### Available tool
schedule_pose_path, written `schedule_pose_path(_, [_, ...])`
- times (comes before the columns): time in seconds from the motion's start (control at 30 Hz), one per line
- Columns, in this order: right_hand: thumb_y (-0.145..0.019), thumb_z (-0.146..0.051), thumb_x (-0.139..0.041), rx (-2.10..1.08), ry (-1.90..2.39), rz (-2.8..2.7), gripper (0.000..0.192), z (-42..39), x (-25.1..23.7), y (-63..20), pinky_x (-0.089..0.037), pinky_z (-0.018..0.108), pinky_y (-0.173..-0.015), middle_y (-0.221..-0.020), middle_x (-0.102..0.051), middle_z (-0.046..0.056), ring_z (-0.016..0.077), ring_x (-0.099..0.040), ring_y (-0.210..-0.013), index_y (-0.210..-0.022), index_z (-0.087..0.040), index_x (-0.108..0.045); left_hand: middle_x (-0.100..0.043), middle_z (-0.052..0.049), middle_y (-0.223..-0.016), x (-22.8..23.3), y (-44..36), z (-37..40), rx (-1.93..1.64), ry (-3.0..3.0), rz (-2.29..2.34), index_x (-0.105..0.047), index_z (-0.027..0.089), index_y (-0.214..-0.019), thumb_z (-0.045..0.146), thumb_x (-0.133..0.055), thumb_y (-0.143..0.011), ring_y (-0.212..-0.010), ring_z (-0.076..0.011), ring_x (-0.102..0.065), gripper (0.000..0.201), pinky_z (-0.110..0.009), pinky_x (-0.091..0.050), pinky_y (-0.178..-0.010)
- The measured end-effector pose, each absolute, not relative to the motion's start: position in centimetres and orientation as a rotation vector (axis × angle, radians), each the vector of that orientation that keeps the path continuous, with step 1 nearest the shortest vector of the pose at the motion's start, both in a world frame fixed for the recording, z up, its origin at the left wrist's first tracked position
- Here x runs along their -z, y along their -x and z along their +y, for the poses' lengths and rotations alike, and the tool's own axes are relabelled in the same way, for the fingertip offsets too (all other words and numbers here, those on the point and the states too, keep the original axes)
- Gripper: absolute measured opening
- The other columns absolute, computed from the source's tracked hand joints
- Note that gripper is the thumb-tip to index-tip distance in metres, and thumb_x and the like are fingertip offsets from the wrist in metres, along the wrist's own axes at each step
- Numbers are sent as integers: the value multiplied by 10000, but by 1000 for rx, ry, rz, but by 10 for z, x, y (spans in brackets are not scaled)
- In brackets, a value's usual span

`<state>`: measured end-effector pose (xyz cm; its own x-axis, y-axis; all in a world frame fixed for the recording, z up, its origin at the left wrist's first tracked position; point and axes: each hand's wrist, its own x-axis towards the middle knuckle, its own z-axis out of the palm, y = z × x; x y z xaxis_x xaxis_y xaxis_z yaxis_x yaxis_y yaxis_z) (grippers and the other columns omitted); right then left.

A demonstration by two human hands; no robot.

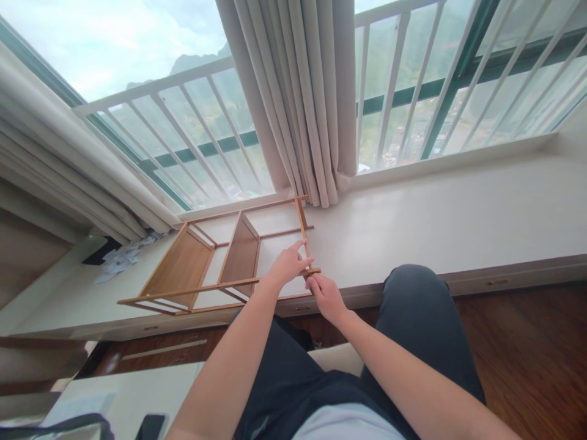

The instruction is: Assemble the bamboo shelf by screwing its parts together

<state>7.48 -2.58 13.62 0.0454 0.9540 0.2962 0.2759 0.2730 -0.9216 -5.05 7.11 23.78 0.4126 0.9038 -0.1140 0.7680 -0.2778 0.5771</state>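
Observation:
A brown wooden shelf frame (238,249) with slim rails and two solid boards lies on its side on the white window ledge. At its right end my left hand (288,264) grips the corner, with the index finger stretched along the short crossbar. Close beside it, my right hand (326,296) is closed at the same corner, just below the end of the near rail. Its fingertips touch the wood there. Whatever is between those fingers is hidden.
Beige curtains (293,91) hang behind the frame, before windows with white railings (183,91). Crumpled papers (117,260) and a black item (101,250) lie on the ledge at left. A phone (151,426) rests on a white table (137,388). My knees are against the ledge's front.

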Motion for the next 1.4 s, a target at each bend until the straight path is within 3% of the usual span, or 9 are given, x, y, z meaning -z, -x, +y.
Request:
schedule_pose_path(0.27, [-1035, -418, -359, -784, 1230, -1437, 408, -24, -139, -72, -400, 290, -703, -748, -644, 44, 183, -578, -710, -760, -216, -582, -593, 71, -613, -234, 53, 73, -397, -2015, 1390, -518, 197, -1431, 347, -679, -814, -556, -109, -535, 655, -225, -400, -572])
schedule_pose_path(0.5, [-1039, -427, -342, -777, 1276, -1481, 427, -23, -135, -73, -396, 294, -697, -734, -643, 44, 179, -567, -691, -798, -210, -620, -634, 51, -655, -234, 55, 72, -401, -1976, 1350, -512, 205, -1442, 405, -690, -817, -571, -110, -549, 680, -224, -411, -573])
schedule_pose_path(0.8, [-1007, -473, -420, -964, 1228, -1227, 434, -24, -139, -66, -409, 284, -660, -609, -606, 4, 164, -563, -598, -812, -192, -688, -631, 53, -633, -236, 55, 71, -391, -1960, 1326, -492, 203, -1458, 409, -683, -823, -538, -97, -516, 694, -215, -398, -550])
schedule_pose_path(1.27, [-968, -550, -464, -1017, 1320, -1121, 496, -21, -142, -64, -416, 301, -629, -527, -609, 13, 177, -578, -555, -713, -194, -699, -591, 62, -636, -239, 55, 70, -368, -1964, 1329, -458, 209, -1471, 393, -673, -833, -568, -106, -529, 698, -225, -418, -581])
schedule_pose_path(1.4, [-973, -581, -433, -1066, 1315, -1111, 534, -21, -140, -61, -410, 297, -613, -504, -579, 2, 166, -555, -520, -683, -199, -666, -596, 54, -655, -237, 55, 71, -356, -2002, 1302, -533, 233, -1423, 402, -645, -850, -586, -112, -534, 608, -235, -434, -611])
